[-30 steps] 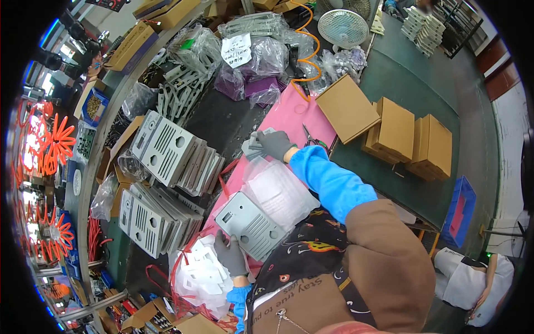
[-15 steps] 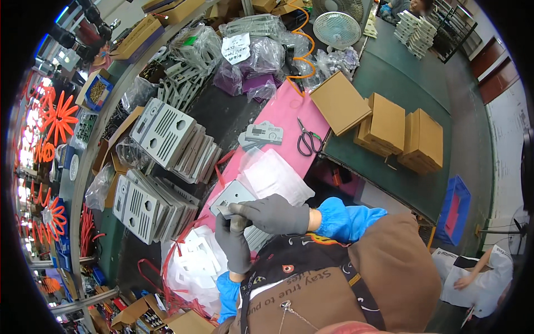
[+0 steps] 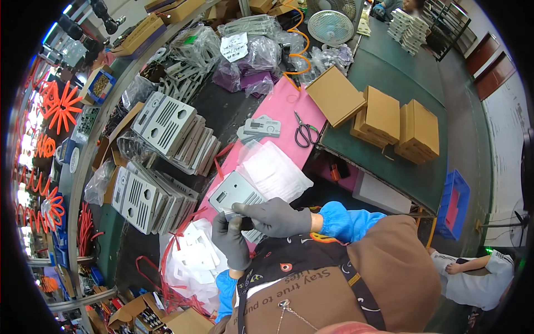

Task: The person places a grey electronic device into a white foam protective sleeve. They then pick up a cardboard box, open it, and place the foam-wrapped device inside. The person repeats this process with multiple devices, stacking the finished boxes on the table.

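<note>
Grey gloves cover both my hands. My right hand (image 3: 276, 216) pinches a small, thin, pale piece (image 3: 229, 212) between thumb and index finger. From below, my left hand (image 3: 230, 242) closes its fingers on the same piece; its exact kind is too small to make out. Just beyond my fingertips a light grey slotted panel (image 3: 236, 190) lies on the pink sheet (image 3: 289, 114), partly covered by my right hand. White sheets (image 3: 275, 172) in clear film lie beside the panel. To the left of my left hand is a plastic bag of white cut-out pieces (image 3: 194, 253).
Two stacks of grey panels (image 3: 167, 125) stand at left. Farther up the pink sheet are small grey label plates (image 3: 261, 127) and black-handled scissors (image 3: 306, 132). Cardboard boxes (image 3: 378, 114) sit on the green table at right. A fan (image 3: 332, 28) stands at the back; another person (image 3: 473, 275) is at lower right.
My hands have shifted slightly, showing more of the panel beyond them, and still hold the small pale piece. The person at lower right has moved an arm.
</note>
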### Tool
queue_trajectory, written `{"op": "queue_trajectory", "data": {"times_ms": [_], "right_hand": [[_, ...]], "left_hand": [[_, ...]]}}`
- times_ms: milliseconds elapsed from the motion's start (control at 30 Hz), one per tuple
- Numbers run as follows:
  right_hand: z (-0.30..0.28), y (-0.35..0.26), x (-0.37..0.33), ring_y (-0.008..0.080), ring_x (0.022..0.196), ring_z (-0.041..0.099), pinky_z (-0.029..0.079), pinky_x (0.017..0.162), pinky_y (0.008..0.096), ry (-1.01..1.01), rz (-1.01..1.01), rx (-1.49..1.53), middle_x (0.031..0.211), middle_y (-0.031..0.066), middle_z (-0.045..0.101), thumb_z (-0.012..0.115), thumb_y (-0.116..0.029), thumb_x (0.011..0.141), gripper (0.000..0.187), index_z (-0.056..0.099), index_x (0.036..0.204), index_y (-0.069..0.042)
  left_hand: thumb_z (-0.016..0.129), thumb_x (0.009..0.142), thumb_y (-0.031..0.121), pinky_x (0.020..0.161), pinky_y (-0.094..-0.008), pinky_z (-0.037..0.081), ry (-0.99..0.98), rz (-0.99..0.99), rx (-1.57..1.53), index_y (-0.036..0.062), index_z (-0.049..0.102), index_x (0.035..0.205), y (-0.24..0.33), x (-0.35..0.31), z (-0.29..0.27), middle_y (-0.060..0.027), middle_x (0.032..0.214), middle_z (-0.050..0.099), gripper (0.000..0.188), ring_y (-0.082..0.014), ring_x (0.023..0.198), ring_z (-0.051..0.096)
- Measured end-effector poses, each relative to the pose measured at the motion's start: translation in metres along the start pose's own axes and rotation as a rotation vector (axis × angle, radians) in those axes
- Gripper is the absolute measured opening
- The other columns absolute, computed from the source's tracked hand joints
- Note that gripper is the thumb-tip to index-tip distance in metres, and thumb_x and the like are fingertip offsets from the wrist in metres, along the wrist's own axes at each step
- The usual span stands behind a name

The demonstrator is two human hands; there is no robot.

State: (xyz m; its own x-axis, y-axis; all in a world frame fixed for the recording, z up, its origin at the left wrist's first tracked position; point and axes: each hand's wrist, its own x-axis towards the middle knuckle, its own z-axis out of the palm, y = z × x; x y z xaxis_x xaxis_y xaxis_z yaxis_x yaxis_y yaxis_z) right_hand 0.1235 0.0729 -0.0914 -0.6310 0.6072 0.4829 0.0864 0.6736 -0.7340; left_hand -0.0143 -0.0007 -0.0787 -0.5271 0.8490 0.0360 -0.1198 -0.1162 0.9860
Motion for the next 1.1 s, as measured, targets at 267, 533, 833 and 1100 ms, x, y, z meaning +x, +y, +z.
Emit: {"op": "queue_trajectory", "data": {"times_ms": [267,533,833,1100], "right_hand": [[0.000,-0.011,0.000,0.0267,0.068,0.066,0.052,0.055,0.0363,-0.002,-0.042,-0.095,0.090,0.0113,0.066,0.058,-0.004,0.082,0.070,0.041,0.149,-0.016],[0.006,-0.016,0.000,0.0266,0.079,0.070,0.055,0.057,0.0354,-0.057,-0.106,-0.279,0.112,0.0114,0.068,0.059,-0.007,0.085,0.064,0.041,0.146,-0.005],[0.003,-0.019,0.004,0.0279,0.070,0.068,0.051,0.054,0.0383,-0.071,-0.047,-0.065,0.090,0.0111,0.067,0.061,-0.007,0.082,0.070,0.040,0.149,-0.010],[0.001,-0.018,0.007,0.0286,0.071,0.067,0.051,0.055,0.0386,-0.100,-0.037,-0.045,0.093,0.0126,0.067,0.061,-0.005,0.081,0.070,0.041,0.148,-0.009]], "left_hand": [[0.070,0.091,0.043,0.059,-0.0258,0.050,-0.031,0.001,-0.040,-0.0003,0.060,0.097,0.001,-0.003,-0.007,-0.0054,0.081,0.065,0.045,-0.0118,0.065,0.061],[0.072,0.088,0.049,0.063,-0.0262,0.052,-0.027,0.002,-0.044,-0.0014,0.060,0.102,0.001,-0.002,-0.016,-0.0046,0.085,0.064,0.054,-0.0124,0.070,0.062],[0.075,0.086,0.046,0.054,-0.0261,0.048,0.012,0.060,-0.120,-0.0008,0.061,0.099,-0.012,-0.002,-0.018,-0.0050,0.076,0.064,0.050,-0.0133,0.060,0.060],[0.073,0.090,0.035,0.053,-0.0253,0.047,0.066,0.070,-0.119,-0.0004,0.062,0.096,-0.018,0.001,-0.022,-0.0053,0.074,0.064,0.038,-0.0128,0.059,0.059]]}}
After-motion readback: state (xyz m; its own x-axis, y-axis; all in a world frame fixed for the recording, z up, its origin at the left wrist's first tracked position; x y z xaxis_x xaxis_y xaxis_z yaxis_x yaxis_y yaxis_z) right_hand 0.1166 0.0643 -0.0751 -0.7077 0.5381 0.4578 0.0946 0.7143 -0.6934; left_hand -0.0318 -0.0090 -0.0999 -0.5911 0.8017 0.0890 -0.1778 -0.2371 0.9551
